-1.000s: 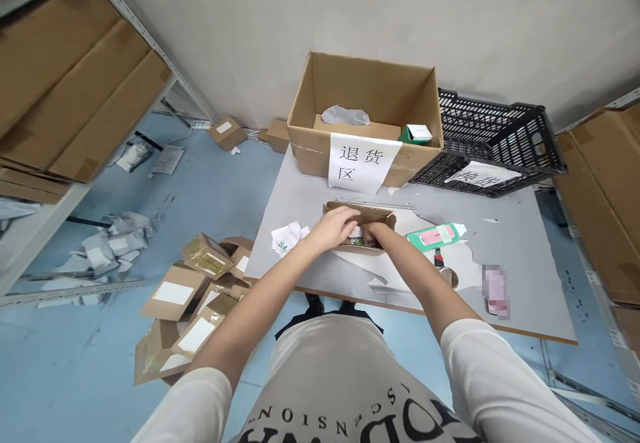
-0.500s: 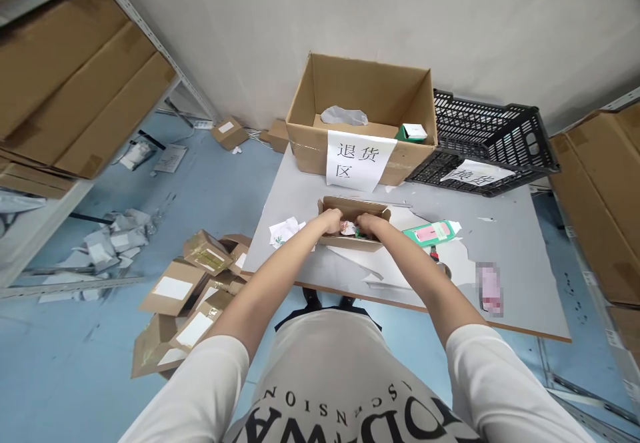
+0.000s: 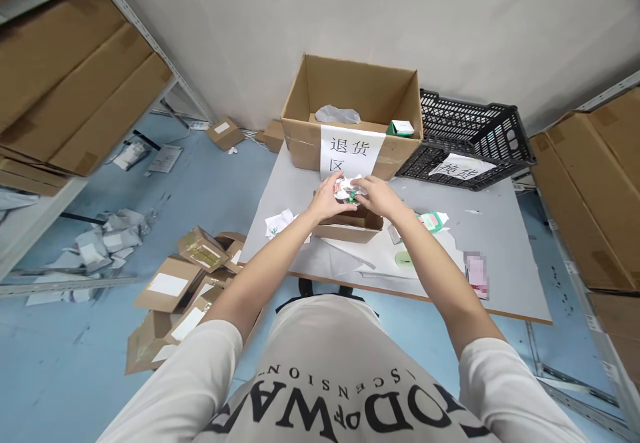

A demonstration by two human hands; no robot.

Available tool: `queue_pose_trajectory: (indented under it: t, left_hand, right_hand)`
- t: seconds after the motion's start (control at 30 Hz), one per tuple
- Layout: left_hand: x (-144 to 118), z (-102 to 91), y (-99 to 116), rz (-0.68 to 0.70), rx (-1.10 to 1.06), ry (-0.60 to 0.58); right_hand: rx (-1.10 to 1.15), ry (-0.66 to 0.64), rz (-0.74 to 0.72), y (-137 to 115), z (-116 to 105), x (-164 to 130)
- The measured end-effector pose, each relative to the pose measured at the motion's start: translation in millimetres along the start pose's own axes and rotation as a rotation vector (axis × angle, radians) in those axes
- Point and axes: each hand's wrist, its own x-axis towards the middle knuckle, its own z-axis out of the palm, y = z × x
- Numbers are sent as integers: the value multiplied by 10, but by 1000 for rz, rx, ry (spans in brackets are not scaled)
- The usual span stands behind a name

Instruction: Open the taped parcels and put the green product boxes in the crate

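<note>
Head view
Step in hand: both hands hold a small bundle of white paper and green packets [image 3: 349,189] lifted just above the small open carton [image 3: 350,224], which reads as emptying that carton.
Left hand [image 3: 329,199]: fingers closed on the bundle's left side.
Right hand [image 3: 376,194]: fingers closed on its right side.
Next move calls for: a firm two-handed grip, so that no loose piece drops.
Worktop [image 3: 500,256]: grey; the carton sits near its left edge, a labelled large box [image 3: 350,113] and a black crate [image 3: 470,139] along the far edge, a green-and-pink packet [image 3: 433,220] and paper scraps [image 3: 280,224] nearby.
Room: blue floor [image 3: 75,363] strewn with flat parcels [image 3: 170,289]; shelves with cardboard boxes stand at both sides.
</note>
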Motion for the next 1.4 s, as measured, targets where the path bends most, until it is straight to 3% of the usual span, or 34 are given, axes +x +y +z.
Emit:
queue_pose_trajectory:
  t: [0.13, 0.27, 0.57, 0.7, 0.87, 0.97, 1.03, 1.1, 1.2, 1.4]
  left_hand:
    - [53, -159, 185, 62, 5, 120]
    - [21, -324, 283, 87, 14, 134]
    - [-184, -910, 328, 134, 103, 154]
    - [-338, -1199, 145, 89, 224, 223]
    - [-568, -1471, -512, -182, 429, 432]
    - [-666, -1427, -998, -395, 549, 474]
    - [-718, -1293, -1264, -495, 595, 348]
    - [-768, -1113, -1454, -562, 623, 145]
    - [-838, -851, -1609, -620, 648, -57]
    - [-854, -575, -1739, -620, 658, -146]
  right_hand:
    - [151, 126, -12, -110, -110, -1]
    - [272, 180, -23, -219, -150, 30]
    - [531, 132, -160, -594, -194, 206]
    - [556, 112, -210, -695, -168, 224]
    - [601, 300, -14, -621, -151, -124]
    - [728, 482, 119, -570, -100, -544]
    - [784, 592, 199, -558, -29, -864]
    - [774, 707, 300, -556, 78, -1179]
    - [671, 892, 471, -550, 307, -1589]
    - [643, 954, 783, -491, 862, -1997]
